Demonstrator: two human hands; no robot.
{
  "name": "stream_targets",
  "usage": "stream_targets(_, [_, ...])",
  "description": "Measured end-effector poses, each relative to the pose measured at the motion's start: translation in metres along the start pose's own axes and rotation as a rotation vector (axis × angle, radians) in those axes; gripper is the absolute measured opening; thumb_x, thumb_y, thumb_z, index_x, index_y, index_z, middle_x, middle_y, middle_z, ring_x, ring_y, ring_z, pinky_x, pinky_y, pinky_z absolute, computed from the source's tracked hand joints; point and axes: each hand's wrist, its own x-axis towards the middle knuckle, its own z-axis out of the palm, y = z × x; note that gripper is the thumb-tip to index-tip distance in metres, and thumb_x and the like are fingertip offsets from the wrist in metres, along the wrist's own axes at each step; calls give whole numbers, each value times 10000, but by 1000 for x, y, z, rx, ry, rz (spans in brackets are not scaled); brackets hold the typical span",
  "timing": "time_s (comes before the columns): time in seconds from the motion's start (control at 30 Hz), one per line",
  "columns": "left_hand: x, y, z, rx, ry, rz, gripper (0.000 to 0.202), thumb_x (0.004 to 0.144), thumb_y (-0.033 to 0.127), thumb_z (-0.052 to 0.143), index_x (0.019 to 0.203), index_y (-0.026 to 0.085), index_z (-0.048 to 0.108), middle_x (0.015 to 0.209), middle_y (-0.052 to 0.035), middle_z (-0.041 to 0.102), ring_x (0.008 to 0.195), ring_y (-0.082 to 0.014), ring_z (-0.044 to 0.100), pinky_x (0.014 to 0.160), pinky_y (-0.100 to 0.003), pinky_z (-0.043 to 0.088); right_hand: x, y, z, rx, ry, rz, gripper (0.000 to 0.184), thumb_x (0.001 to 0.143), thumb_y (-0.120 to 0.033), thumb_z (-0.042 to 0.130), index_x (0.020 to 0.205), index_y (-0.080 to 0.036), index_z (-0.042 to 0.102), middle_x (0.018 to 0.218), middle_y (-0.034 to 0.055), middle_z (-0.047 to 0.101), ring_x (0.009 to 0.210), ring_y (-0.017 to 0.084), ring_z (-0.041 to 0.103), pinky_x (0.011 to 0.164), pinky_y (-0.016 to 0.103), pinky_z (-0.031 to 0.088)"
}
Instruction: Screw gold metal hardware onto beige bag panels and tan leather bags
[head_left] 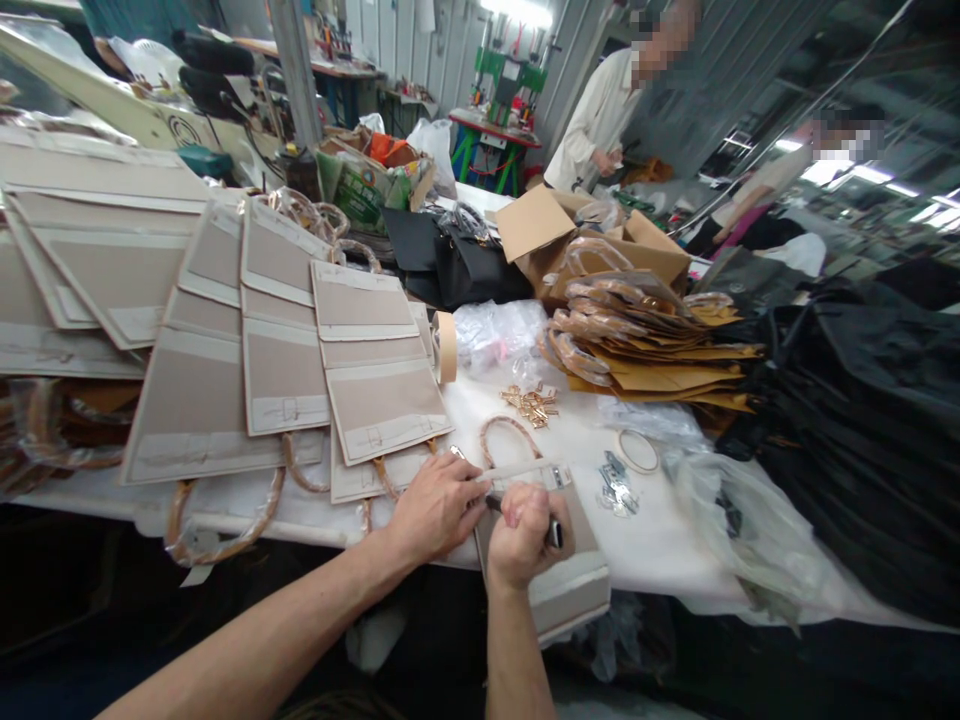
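My right hand (pixel 521 530) is closed in a fist around a dark-handled tool (pixel 555 533). The tool's butt sticks out on the right, and its dark front part points left toward my other hand. Beneath lies a beige bag panel (pixel 570 585) with a brown loop handle (pixel 510 428) at its far edge. My left hand (pixel 440 505) has its fingers bent and pressed together on the panel's upper left edge. The tool's tip is hidden by my fingers. A small metal plate shows at the panel's top right corner.
Overlapping beige panels (pixel 382 400) cover the left side. Gold fittings (pixel 531 405), silver metal plates (pixel 617 485) and a tape roll (pixel 445 347) lie beyond my hands. Mustard bag pieces (pixel 660 365) are stacked at right, before a cardboard box (pixel 536 225). Two people are in the background.
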Motion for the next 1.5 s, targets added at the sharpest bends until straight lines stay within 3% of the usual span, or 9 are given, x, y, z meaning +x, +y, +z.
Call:
stream_targets(0.17, [-1,2,3,35,24,-53,203,926,337,718,1089,220,691,1076,-64,702,1059,-280,581,899,-424,472,5,7,2,-318,-112,5,388,997,-365,646,663,-194,546,553,-49,510,503,108,477,512,266,397])
stream_targets(0.4, [-4,2,7,91,16,-54,655,855,571,782,1362,211,575,1234,-62,695,1186,-305,547,1029,-474,445,39,-19,5,84,54,88,471,1012,-288,598,598,-214,387,495,-103,314,387,68,264,386,229,212])
stream_targets(0.57, [-4,2,7,108,2,-65,672,840,553,801,1370,209,572,1263,-53,693,1206,-306,538,1020,-471,442,48,-17,14,111,-76,153,486,1019,-345,612,603,-217,396,481,-108,323,363,65,264,374,232,203])
stream_targets(0.9, [0,2,5,113,2,-62,441,842,502,819,1145,234,645,1120,-20,700,1099,-276,557,923,-436,452,33,9,16,-345,-258,120,490,1014,-442,612,608,-206,468,524,-61,447,487,101,422,495,263,351])
stream_targets(1.07, [-1,0,7,93,12,-57,631,797,540,849,1293,234,608,1207,-38,700,1155,-287,552,958,-444,445,39,-10,17,-33,-173,169,493,1024,-353,595,599,-218,386,479,-96,355,388,75,326,403,232,269])
stream_targets(1.17, [-1,0,8,88,4,-59,688,803,561,837,1343,214,589,1250,-58,699,1195,-302,543,1001,-460,437,43,-25,18,158,-123,82,491,1029,-290,562,594,-213,347,488,-111,287,369,58,245,394,212,237])
stream_targets(1.27, [-2,0,7,91,-2,-62,680,820,549,828,1356,205,588,1261,-64,696,1214,-306,536,1016,-469,441,36,-22,14,123,-136,15,467,1009,-295,588,606,-215,367,494,-109,304,386,64,276,416,220,270])
stream_targets(1.4, [-1,1,4,97,-14,-58,626,816,506,846,1315,209,613,1241,-59,695,1181,-296,551,998,-466,459,27,-7,6,-17,-175,135,464,1003,-298,610,613,-221,372,494,-102,334,405,75,336,432,236,284])
stream_targets(1.5, [-1,2,3,96,-19,-58,659,816,515,844,1340,199,600,1253,-65,697,1191,-304,548,1004,-473,460,31,-14,8,56,-148,130,459,994,-267,605,605,-217,367,492,-103,321,393,70,309,425,233,263])
